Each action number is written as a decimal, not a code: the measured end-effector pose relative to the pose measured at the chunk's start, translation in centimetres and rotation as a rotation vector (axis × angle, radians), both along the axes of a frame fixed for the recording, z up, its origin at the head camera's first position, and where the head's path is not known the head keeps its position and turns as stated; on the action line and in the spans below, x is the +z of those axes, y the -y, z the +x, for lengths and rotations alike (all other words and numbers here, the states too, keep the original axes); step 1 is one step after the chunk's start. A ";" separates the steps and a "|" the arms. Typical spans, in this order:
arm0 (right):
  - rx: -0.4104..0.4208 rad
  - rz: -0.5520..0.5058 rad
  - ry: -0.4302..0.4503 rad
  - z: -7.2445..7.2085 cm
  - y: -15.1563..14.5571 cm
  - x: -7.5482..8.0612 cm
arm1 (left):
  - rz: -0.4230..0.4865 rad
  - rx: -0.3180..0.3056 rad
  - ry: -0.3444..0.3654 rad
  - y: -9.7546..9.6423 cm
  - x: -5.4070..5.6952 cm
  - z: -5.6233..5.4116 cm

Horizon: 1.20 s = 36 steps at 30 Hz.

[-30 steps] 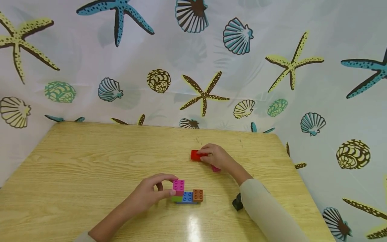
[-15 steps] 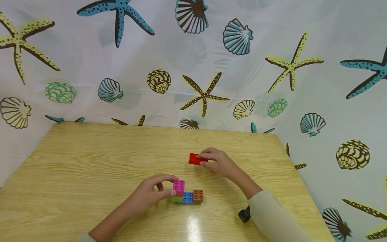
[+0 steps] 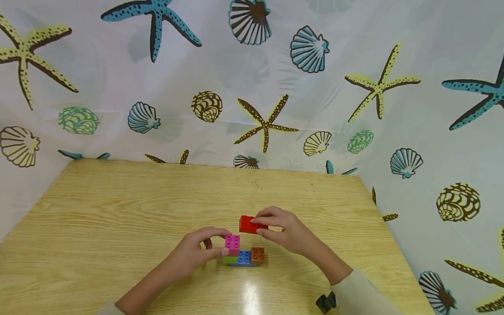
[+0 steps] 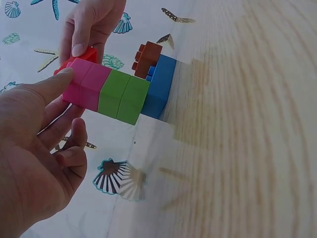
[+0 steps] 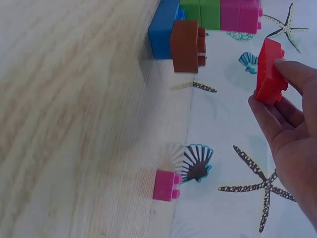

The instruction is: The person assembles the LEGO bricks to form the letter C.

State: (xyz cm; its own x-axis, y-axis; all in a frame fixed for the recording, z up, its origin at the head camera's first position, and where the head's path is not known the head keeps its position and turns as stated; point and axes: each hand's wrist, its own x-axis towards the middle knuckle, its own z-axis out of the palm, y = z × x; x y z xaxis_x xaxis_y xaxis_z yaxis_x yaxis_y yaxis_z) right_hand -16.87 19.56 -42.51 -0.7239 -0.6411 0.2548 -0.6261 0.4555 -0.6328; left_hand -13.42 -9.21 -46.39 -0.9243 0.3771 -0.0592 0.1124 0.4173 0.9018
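Observation:
A stack of toy building bricks stands on the table: a long blue brick (image 3: 244,257) at the base, green bricks (image 4: 124,96) and pink bricks (image 3: 232,245) piled on its left end, and a brown brick (image 3: 257,254) on its right end. My left hand (image 3: 194,251) pinches the pink top between thumb and index finger. Just behind and above the stack, my right hand (image 3: 289,232) holds a red brick (image 3: 246,224) raised off the table, studs up, thumb and fingers on its sides. The left wrist view shows the red brick partly behind the pink ones.
A loose pink brick (image 5: 164,185) lies on the table in the right wrist view; the right hand hides it in the head view. Behind the wooden table (image 3: 138,197) hangs a cloth (image 3: 177,140) printed with shells and starfish. A black device (image 3: 326,302) sits at the right sleeve.
The right hand has lifted the red brick from the back of the table and brought it nearer, toward the stack. The left hand has stayed on the pink brick.

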 end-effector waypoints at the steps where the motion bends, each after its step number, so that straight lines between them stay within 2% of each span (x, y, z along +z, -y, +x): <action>1: 0.016 -0.008 -0.010 0.3 0.1 0.1 | -0.002 -0.001 0.001 0.0 0.0 0.0; 7: 0.080 -0.002 -0.119 1.5 0.6 0.3 | -0.003 -0.015 -0.004 0.1 0.1 0.0; 17: 0.133 0.035 -0.229 2.1 1.0 0.4 | -0.012 -0.006 -0.010 0.1 0.1 0.0; 25: 0.159 0.021 -0.254 2.1 1.1 0.4 | -0.008 -0.003 -0.012 0.0 0.2 0.0; 36: 0.186 0.105 -0.343 2.1 1.3 1.1 | -0.008 -0.010 -0.010 0.0 0.1 0.0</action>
